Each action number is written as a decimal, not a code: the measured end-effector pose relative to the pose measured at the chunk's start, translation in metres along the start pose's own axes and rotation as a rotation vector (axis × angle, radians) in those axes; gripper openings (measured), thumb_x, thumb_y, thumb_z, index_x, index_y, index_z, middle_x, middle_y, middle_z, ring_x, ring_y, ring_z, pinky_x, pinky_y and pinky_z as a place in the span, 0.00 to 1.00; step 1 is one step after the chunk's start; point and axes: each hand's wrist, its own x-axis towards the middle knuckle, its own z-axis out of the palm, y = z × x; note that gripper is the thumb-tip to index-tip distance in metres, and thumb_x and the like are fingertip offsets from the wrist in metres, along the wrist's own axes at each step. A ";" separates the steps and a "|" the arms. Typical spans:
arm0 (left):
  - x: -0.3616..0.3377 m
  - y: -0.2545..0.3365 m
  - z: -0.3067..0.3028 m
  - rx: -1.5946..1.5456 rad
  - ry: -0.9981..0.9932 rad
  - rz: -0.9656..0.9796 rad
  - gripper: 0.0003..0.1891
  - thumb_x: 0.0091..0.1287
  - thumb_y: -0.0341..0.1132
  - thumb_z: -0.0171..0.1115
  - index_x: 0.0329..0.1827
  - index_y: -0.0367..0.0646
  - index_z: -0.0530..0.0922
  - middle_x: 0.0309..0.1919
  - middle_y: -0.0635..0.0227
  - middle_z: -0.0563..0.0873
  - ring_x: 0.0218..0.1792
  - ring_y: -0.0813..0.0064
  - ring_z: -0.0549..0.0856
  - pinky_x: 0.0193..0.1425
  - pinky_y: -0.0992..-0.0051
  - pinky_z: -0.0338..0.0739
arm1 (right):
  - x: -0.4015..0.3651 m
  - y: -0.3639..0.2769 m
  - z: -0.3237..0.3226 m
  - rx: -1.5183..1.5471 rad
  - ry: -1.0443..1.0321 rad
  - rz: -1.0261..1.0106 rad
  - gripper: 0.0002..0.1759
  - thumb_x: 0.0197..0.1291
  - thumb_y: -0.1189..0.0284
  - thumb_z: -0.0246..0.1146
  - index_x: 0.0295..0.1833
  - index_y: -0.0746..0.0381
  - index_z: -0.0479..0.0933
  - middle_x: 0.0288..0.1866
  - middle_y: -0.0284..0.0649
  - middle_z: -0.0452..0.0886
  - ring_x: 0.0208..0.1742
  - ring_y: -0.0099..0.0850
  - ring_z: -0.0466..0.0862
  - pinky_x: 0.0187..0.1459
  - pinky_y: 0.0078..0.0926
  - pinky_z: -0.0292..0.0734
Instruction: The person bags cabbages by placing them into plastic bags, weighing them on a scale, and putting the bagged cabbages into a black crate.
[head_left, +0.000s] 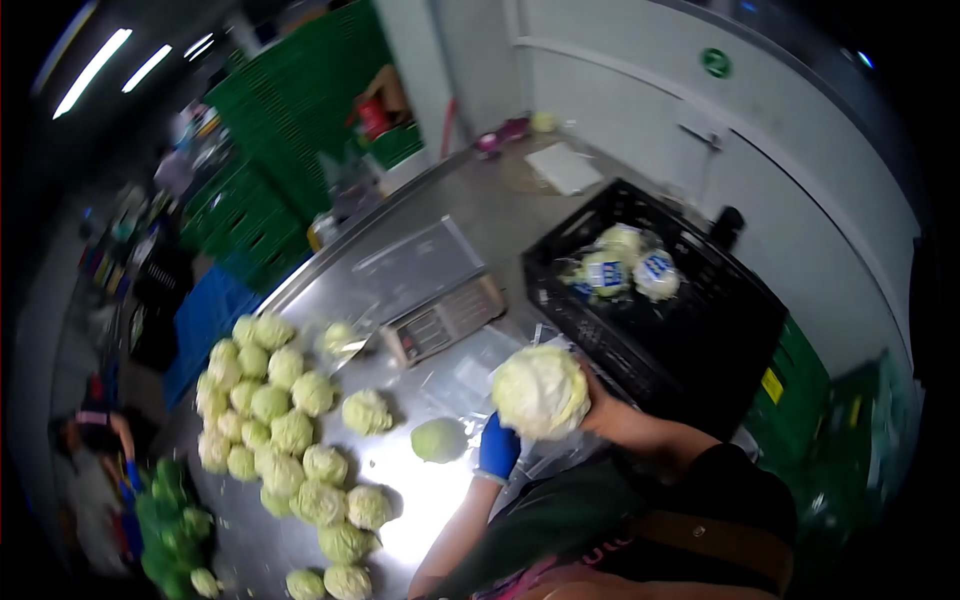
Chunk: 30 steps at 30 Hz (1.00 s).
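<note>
A large pale cabbage [541, 393] is held between my two hands above the steel table. My left hand [497, 447], in a blue glove, supports it from the lower left. Bare, my right hand [597, 398] grips its right side, with the fingers partly hidden behind it. Just left of my left hand lies a smooth green cabbage [438, 440], and a rougher one [367, 412] sits farther left. Clear plastic bags [470, 372] lie flat beyond the held cabbage. A scale [445, 318] stands behind them.
Many cabbages [292, 433] cover the table's left part. At the right, a black crate [655, 345] holds several wrapped cabbages [656, 274]. Green crates [290, 110] are stacked behind the table. Another person [97, 425] is at far left, near a green pile [172, 520].
</note>
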 end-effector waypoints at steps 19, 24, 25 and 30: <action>-0.059 0.066 -0.033 -0.055 0.189 0.102 0.27 0.60 0.28 0.63 0.66 0.44 0.75 0.67 0.60 0.76 0.59 0.60 0.81 0.63 0.66 0.74 | -0.090 0.070 -0.060 -0.170 -0.115 0.035 0.32 0.68 0.56 0.57 0.72 0.60 0.64 0.67 0.44 0.72 0.68 0.35 0.74 0.68 0.35 0.69; -0.108 0.069 -0.063 -0.339 0.106 0.058 0.40 0.54 0.15 0.58 0.75 0.42 0.64 0.77 0.57 0.62 0.69 0.57 0.74 0.68 0.67 0.73 | -0.085 0.101 -0.068 -0.537 -0.058 0.011 0.34 0.65 0.64 0.61 0.74 0.61 0.61 0.66 0.43 0.72 0.68 0.34 0.72 0.69 0.31 0.67; -0.119 0.063 -0.061 -0.244 0.140 0.085 0.43 0.52 0.14 0.56 0.77 0.42 0.60 0.78 0.57 0.60 0.60 0.52 0.81 0.56 0.66 0.81 | -0.087 0.102 -0.056 -0.831 -0.042 -0.058 0.36 0.63 0.64 0.64 0.74 0.62 0.61 0.67 0.44 0.72 0.69 0.34 0.72 0.69 0.32 0.66; -0.171 0.065 -0.040 -0.146 0.033 -0.086 0.43 0.52 0.17 0.58 0.77 0.41 0.58 0.79 0.60 0.57 0.34 0.49 0.86 0.33 0.61 0.81 | -0.080 0.144 -0.027 -1.508 0.158 -0.186 0.46 0.54 0.59 0.72 0.74 0.64 0.59 0.70 0.53 0.69 0.70 0.45 0.72 0.69 0.37 0.67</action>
